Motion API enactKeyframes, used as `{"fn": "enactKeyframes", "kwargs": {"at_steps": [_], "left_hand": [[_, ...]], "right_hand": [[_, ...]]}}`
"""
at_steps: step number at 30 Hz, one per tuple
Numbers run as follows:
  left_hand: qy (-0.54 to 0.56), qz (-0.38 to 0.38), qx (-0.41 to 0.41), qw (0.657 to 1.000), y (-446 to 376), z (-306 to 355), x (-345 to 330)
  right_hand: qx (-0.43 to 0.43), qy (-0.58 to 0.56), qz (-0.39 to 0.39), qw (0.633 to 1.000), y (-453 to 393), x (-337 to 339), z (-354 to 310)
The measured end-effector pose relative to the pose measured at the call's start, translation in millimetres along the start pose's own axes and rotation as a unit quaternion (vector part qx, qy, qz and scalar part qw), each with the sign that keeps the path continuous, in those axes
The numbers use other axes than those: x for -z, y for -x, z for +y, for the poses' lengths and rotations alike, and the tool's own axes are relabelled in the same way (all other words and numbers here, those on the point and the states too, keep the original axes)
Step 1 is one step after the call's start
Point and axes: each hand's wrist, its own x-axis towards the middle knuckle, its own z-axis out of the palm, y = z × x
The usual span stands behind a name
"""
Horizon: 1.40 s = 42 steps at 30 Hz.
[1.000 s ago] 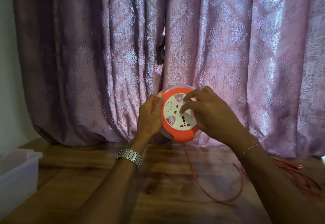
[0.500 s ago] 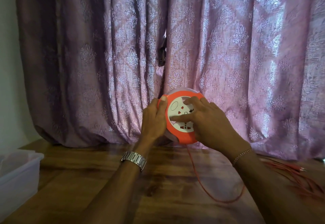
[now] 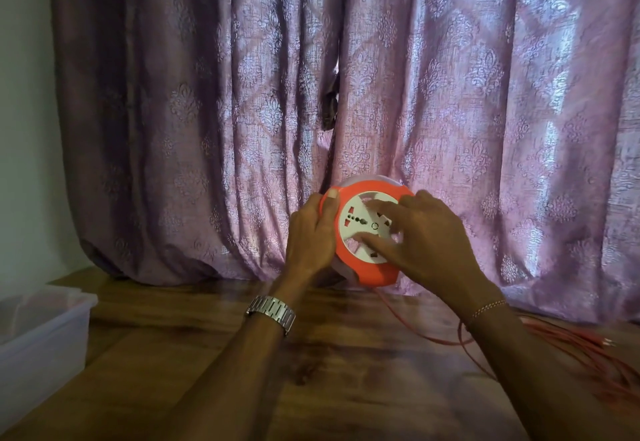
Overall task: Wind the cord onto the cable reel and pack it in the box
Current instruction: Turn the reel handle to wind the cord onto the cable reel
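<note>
I've got the orange cable reel (image 3: 367, 236) held upright on edge just above the wooden table (image 3: 311, 354), socket face toward me, axle pointing at the camera; my left hand (image 3: 310, 236) wraps its left rim, thumb on the front edge, closed on it as the brace. My right hand (image 3: 426, 243) lies flat on the white socket disc with spread fingers (image 3: 374, 243) pressing it, nothing clasped, so it looks like the turning hand. The orange cord (image 3: 426, 335) leaves the reel's bottom and runs right to a loose pile near my right forearm, mostly unwound by my guess; the clear plastic box (image 3: 41, 329) sits well apart at far left.
</note>
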Motion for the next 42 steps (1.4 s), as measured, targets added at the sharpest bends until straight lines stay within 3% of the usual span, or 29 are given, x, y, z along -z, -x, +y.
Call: {"fn": "enactKeyframes", "kwargs": {"at_steps": [2,4,7,9,17,24,30,35,38,42], "left_hand": [[0.011,0.006,0.000,1.000,-1.3,-0.5,0.6],[0.011,0.009,-0.004,1.000,-3.1,-0.8,2.1],[0.012,0.007,-0.009,1.000,-4.9,0.0,4.8],[0.019,0.004,-0.013,1.000,-5.4,1.2,5.1],[-0.002,-0.004,-0.026,1.000,-1.5,4.2,3.9],[-0.006,0.007,-0.038,0.999,-4.2,4.0,3.5],[0.003,0.001,-0.030,1.000,-3.3,3.1,3.1],[-0.012,0.012,-0.036,0.999,-6.1,2.8,8.2],[-0.010,0.007,-0.040,0.999,-4.9,5.2,8.7],[-0.007,0.006,-0.046,0.999,-4.1,4.9,8.1]], "right_hand": [[0.074,-0.027,0.017,0.997,-1.5,4.1,5.7],[0.122,-0.038,-0.033,0.991,-2.8,8.5,10.3],[0.115,-0.028,-0.142,0.983,-2.8,13.7,2.3],[0.116,-0.007,-0.155,0.981,-2.2,13.2,-3.8],[0.080,0.057,-0.111,0.989,0.4,6.0,-4.0],[-0.075,0.041,0.038,0.996,-1.1,-1.7,-2.5],[0.023,0.019,0.084,0.996,-2.1,2.3,6.6],[0.121,-0.038,-0.018,0.992,-6.4,12.6,17.0],[0.120,-0.053,-0.121,0.984,-6.0,14.3,12.3],[0.107,-0.064,-0.143,0.982,-3.4,11.6,4.7]]}}
